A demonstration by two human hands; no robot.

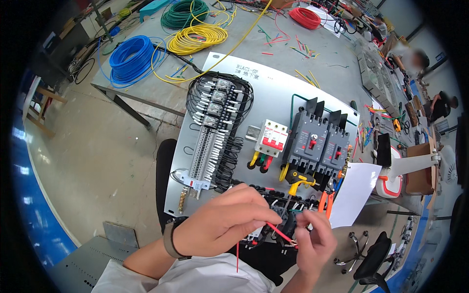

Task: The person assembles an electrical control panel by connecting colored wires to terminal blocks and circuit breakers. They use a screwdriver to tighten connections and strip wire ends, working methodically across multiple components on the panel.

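Note:
My left hand (227, 219), a watch with a dark band on its wrist, is closed in a pinch on a short red wire (279, 232). The wire slants down to the right, where its far end meets the fingers of my right hand (315, 239), curled closed around it; a small metallic bit shows there, too small to name. Below my left hand a red length of wire hangs straight down. Both hands are over the near edge of a white mounting panel (264, 105). Just beyond them a yellow-handled screwdriver (294, 187) rests among black contactors, and orange-handled pliers (326, 202) lie beside my right hand.
The panel carries a terminal strip (206, 154) with relays, a white-and-red breaker (272, 138) and dark grey breakers (312, 136). Blue (131, 59), yellow (197, 40), green (184, 13) and red (305, 17) wire coils lie on the table. Right stand a white sheet (355, 190) and an office chair (373, 259).

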